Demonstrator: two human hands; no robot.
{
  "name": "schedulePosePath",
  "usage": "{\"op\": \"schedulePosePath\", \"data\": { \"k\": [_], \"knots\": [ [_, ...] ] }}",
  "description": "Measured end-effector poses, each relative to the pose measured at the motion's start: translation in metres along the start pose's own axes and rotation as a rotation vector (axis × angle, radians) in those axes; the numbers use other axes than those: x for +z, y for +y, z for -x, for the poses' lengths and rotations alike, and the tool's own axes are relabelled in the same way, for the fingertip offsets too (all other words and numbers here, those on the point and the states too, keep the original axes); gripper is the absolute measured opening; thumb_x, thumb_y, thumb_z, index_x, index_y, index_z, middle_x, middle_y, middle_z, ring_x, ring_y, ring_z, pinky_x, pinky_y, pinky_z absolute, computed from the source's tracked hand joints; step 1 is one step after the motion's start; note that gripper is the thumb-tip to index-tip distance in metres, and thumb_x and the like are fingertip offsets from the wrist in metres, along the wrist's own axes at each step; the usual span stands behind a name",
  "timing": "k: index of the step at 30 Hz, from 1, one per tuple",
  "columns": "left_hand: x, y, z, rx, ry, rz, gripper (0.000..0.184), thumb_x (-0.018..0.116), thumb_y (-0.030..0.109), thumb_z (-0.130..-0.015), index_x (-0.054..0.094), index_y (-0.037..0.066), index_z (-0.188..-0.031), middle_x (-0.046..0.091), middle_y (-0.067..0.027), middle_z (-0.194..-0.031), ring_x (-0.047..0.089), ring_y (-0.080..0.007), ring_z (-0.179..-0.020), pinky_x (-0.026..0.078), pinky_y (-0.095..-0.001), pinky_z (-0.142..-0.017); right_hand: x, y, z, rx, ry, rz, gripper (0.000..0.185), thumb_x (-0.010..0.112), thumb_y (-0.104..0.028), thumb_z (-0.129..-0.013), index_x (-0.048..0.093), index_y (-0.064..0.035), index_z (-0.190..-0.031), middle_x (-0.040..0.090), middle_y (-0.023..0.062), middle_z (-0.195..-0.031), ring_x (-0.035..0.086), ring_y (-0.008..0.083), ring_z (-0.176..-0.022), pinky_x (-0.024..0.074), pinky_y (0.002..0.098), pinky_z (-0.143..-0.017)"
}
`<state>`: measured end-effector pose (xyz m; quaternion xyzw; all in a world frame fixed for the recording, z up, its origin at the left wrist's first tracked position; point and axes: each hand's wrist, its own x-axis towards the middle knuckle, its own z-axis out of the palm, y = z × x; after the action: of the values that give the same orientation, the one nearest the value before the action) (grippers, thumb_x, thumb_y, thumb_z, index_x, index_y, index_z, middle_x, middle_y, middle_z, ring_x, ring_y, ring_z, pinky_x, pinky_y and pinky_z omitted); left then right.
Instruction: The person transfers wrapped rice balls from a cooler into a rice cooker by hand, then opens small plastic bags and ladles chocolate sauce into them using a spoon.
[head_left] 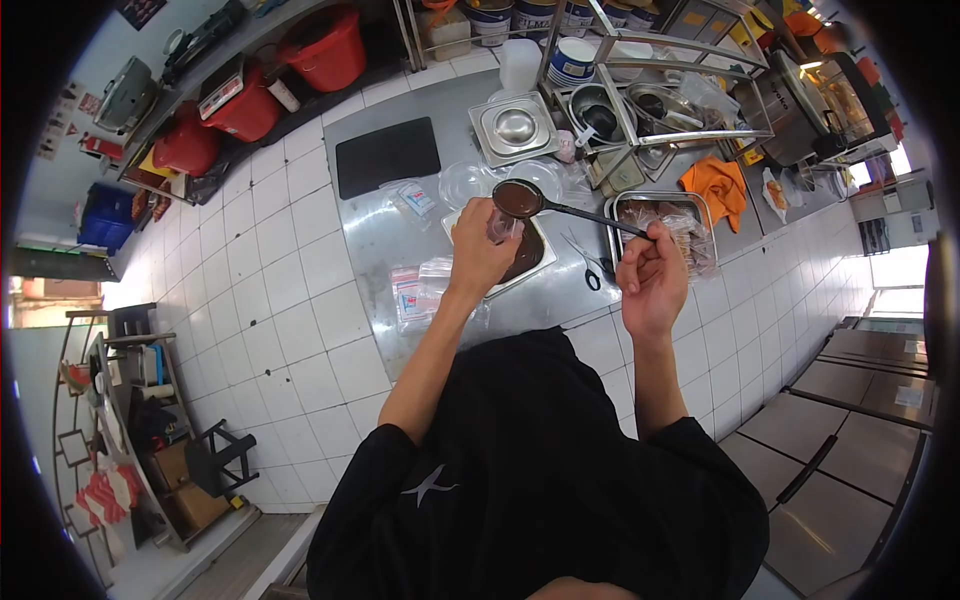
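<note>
My left hand (pixel 482 248) is closed around a small clear plastic cup (pixel 503 228), held over a steel pan of brown sauce (pixel 527 262). In my right hand (pixel 655 280) is the black handle of a ladle (pixel 519 198). The ladle's bowl is full of brown sauce and sits right at the cup's mouth; whether they touch I cannot tell. Scissors (pixel 592 278) lie between the sauce pan and a steel tray of filled plastic bags (pixel 665 215). Flat plastic bags (pixel 410 295) lie left of the pan.
Clear round lids (pixel 466 184) and a black board (pixel 388 158) are on the steel table's far side. Behind stand a steel container (pixel 515 126), bowls (pixel 600 110) and a metal rack (pixel 640 70). An orange cloth (pixel 716 190) lies right of the tray.
</note>
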<state>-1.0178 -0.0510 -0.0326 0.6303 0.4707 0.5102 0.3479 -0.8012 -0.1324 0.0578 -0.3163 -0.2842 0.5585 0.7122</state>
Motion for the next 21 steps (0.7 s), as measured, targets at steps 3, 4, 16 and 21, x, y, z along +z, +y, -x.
{"op": "schedulePosePath", "data": {
  "k": [3, 4, 16, 21],
  "knots": [
    [-0.002, 0.018, -0.001, 0.011, 0.017, 0.113, 0.03, 0.076, 0.005, -0.078, 0.067, 0.003, -0.107, 0.063, -0.0106, -0.095, 0.064, -0.0247, -0.084, 0.051, -0.0334, -0.076, 0.009, -0.005, 0.006, -0.074, -0.059, 0.046, 0.025, 0.039, -0.026, -0.109, 0.055, -0.0065, -0.11, 0.068, 0.0161, -0.078, 0.04, 0.0111, -0.046, 0.0328, 0.0244, -0.046],
    [-0.004, 0.027, -0.001, 0.011, 0.024, 0.152, 0.03, 0.076, 0.005, -0.079, 0.067, 0.003, -0.108, 0.063, -0.0101, -0.095, 0.064, -0.0233, -0.085, 0.051, -0.0327, -0.077, 0.012, -0.006, 0.008, -0.108, -0.077, 0.074, 0.025, 0.039, -0.026, -0.11, 0.055, -0.0062, -0.11, 0.068, 0.0166, -0.078, 0.04, 0.0109, -0.046, 0.0331, 0.0242, -0.046],
    [-0.022, 0.057, -0.001, -0.109, -0.008, 0.326, 0.024, 0.076, 0.003, -0.085, 0.065, 0.001, -0.106, 0.065, -0.002, -0.096, 0.059, -0.008, -0.086, 0.049, -0.0249, -0.078, 0.025, -0.011, 0.023, -0.383, -0.271, 0.397, 0.025, 0.038, -0.024, -0.111, 0.052, -0.0028, -0.109, 0.07, 0.0213, -0.084, 0.044, 0.0091, -0.051, 0.0389, 0.023, -0.052],
    [-0.027, 0.066, -0.004, -0.096, 0.014, 0.44, 0.02, 0.074, 0.002, -0.086, 0.063, 0.001, -0.103, 0.064, -0.0007, -0.094, 0.058, -0.0062, -0.086, 0.049, -0.024, -0.076, 0.028, -0.017, 0.026, -0.533, -0.403, 0.576, 0.023, 0.041, -0.021, -0.11, 0.054, -0.0018, -0.108, 0.072, 0.0219, -0.087, 0.049, 0.0106, -0.052, 0.0439, 0.0245, -0.053]
  ]
}}
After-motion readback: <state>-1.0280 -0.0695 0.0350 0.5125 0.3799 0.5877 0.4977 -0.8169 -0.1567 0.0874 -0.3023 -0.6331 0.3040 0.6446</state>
